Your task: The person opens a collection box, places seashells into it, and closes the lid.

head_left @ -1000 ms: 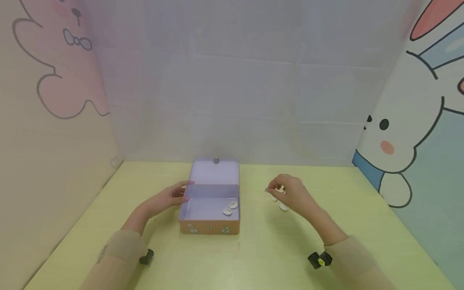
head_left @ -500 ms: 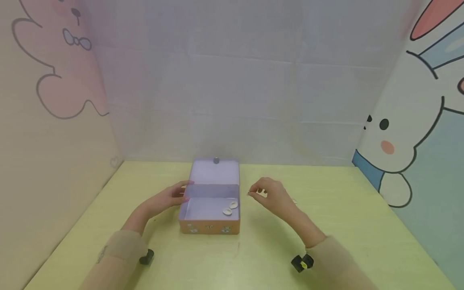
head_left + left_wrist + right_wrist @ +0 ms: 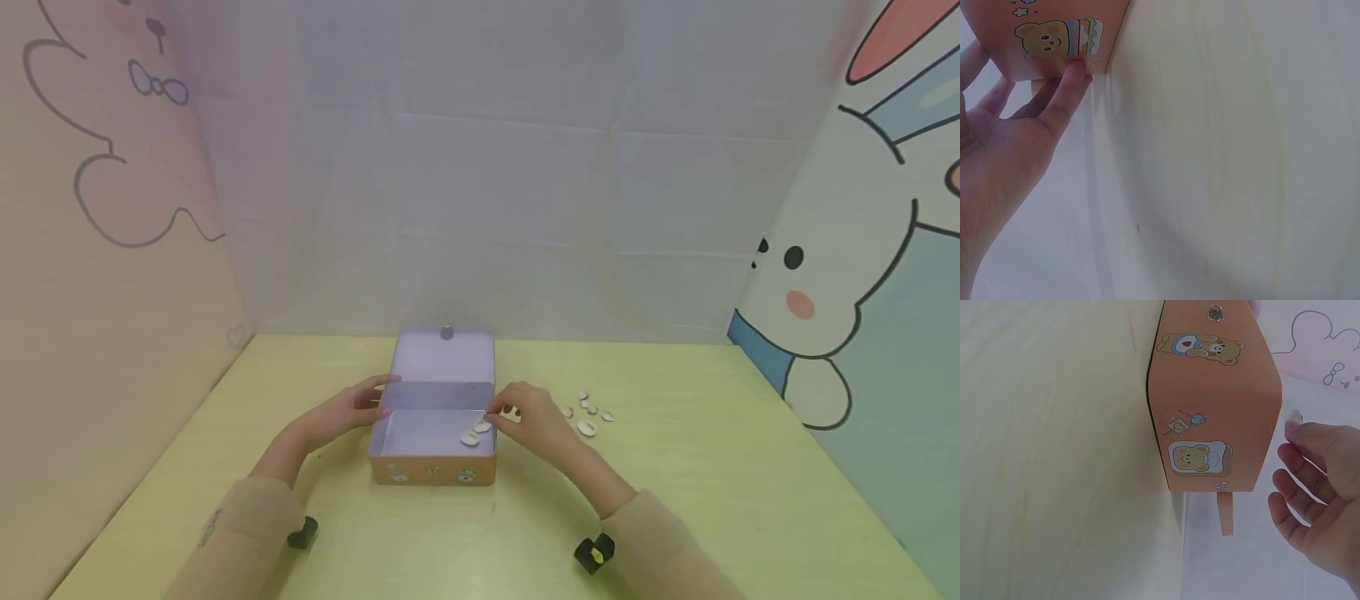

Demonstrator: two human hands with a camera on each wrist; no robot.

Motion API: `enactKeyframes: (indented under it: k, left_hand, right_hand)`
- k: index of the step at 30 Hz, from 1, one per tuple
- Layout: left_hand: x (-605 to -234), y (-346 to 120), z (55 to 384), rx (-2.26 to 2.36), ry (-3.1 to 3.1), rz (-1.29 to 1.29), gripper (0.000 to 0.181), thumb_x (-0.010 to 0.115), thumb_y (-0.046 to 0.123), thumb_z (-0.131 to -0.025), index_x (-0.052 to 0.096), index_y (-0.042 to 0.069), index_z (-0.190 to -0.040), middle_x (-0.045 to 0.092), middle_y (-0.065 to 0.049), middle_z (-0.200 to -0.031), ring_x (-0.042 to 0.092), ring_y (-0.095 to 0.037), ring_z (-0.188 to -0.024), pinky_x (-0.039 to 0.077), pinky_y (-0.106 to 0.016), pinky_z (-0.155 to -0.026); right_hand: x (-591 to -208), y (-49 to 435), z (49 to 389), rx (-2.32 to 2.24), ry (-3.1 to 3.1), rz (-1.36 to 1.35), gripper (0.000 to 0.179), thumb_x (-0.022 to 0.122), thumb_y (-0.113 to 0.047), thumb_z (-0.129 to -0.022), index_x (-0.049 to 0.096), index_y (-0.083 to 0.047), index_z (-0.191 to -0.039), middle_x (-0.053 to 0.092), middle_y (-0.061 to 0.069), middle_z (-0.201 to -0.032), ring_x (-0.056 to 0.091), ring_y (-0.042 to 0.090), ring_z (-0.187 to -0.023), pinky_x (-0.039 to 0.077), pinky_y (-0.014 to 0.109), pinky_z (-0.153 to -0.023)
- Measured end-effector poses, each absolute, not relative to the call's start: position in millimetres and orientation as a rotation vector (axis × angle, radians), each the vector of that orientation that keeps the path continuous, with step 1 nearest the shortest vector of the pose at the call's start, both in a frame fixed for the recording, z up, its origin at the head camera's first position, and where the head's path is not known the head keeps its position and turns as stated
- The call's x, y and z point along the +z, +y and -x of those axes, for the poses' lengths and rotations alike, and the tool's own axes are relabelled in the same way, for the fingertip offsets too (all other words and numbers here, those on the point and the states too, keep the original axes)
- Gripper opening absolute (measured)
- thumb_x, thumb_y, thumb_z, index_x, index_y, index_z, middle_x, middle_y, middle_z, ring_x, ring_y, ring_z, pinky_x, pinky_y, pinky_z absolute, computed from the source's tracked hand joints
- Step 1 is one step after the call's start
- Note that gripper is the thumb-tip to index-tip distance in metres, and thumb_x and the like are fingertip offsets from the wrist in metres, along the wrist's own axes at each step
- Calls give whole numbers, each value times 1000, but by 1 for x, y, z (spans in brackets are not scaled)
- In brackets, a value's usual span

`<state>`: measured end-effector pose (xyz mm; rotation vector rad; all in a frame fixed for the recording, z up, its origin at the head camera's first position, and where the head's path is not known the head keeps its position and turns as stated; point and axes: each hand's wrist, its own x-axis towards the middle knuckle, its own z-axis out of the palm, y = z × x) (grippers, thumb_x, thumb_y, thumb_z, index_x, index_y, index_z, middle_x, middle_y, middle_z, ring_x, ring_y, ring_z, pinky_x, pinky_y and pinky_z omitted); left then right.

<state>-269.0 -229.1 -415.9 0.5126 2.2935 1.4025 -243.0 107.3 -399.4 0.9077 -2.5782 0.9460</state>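
Note:
A lidded box (image 3: 431, 470), orange with bear pictures outside and lilac inside, stands on the table with its lid (image 3: 442, 357) folded back. Two white seashells (image 3: 469, 438) lie at the right of its floor. My left hand (image 3: 339, 415) rests against the box's left side; in the left wrist view its fingers (image 3: 1067, 94) touch the printed wall. My right hand (image 3: 534, 421) is at the right rim, pinching a small pale seashell (image 3: 1295, 417) between thumb and forefinger. The fingertips partly cover that shell.
Several white seashells (image 3: 587, 428) lie loose on the pale yellow table (image 3: 675, 483), right of the box. A pale back wall (image 3: 510, 192) and cartoon-printed side panels (image 3: 840, 275) enclose the table.
My right hand has carried the pinched shell leftward from the loose shells to the box's right rim, uncovering the shells on the table. The left hand and the box have stayed put.

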Motion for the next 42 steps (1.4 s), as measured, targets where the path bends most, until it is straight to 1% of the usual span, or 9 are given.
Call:
enactKeyframes:
  k: [5,9,12,22,26,30,39,42]
  left_hand:
    - [-418,-231,270,1390,2304,-508,58,54,27,-97,26,23,-148,26,-18,-152,25,-38,-139,35,-51,-108]
    - [-418,-230,270,1402,2293,-507,57,54,26,-97,26,23,-148,27,-18,-151,25,-38,-139,35,-51,-108]
    - [-417,-229,269,1409,2286,-509,57,53,25,-97,26,22,-148,27,-18,-151,25,-39,-139,35,-51,-108]
    - [-416,-229,268,1396,2299,-495,58,54,26,-97,26,23,-148,27,-18,-151,24,-38,-139,35,-51,-108]
    - [-416,-228,268,1398,2299,-500,58,54,26,-97,26,22,-148,27,-18,-151,24,-38,-139,34,-51,-108]
    - [-416,-229,269,1396,2302,-498,58,54,26,-97,26,22,-148,27,-18,-151,24,-38,-139,34,-51,-108]
    - [-416,-229,268,1385,2310,-493,58,54,26,-97,26,23,-148,26,-18,-152,24,-38,-140,34,-52,-109]
    - [-416,-229,268,1380,2310,-490,59,54,27,-97,26,23,-148,26,-18,-152,23,-38,-140,33,-52,-109]
  right_hand:
    - [-405,103,244,959,-2573,-915,5,74,-14,-82,71,-11,-85,66,-6,-81,57,11,-79,54,30,-68]
    - [-408,103,246,964,-2593,-918,5,72,-16,-84,71,-12,-85,65,-8,-82,57,10,-80,54,27,-69]
    - [-409,104,248,978,-2606,-928,4,71,-16,-85,70,-12,-86,65,-7,-83,57,11,-81,54,25,-70]
    - [-406,110,246,1004,-2595,-931,8,72,-13,-84,71,-13,-92,68,-3,-92,59,15,-85,55,29,-70]
    - [-402,116,245,997,-2583,-943,11,72,-12,-83,70,-11,-95,69,-3,-95,60,16,-86,54,28,-70]
    - [-398,124,244,995,-2578,-974,15,72,-12,-83,70,-10,-98,69,-2,-96,61,21,-88,55,33,-71]
    - [-389,147,246,929,-2535,-1026,17,74,-13,-82,69,-12,-98,69,-1,-97,60,18,-87,55,35,-71]
    - [-385,156,246,936,-2526,-1023,18,75,-12,-81,69,-13,-98,68,-1,-97,60,19,-86,55,37,-70]
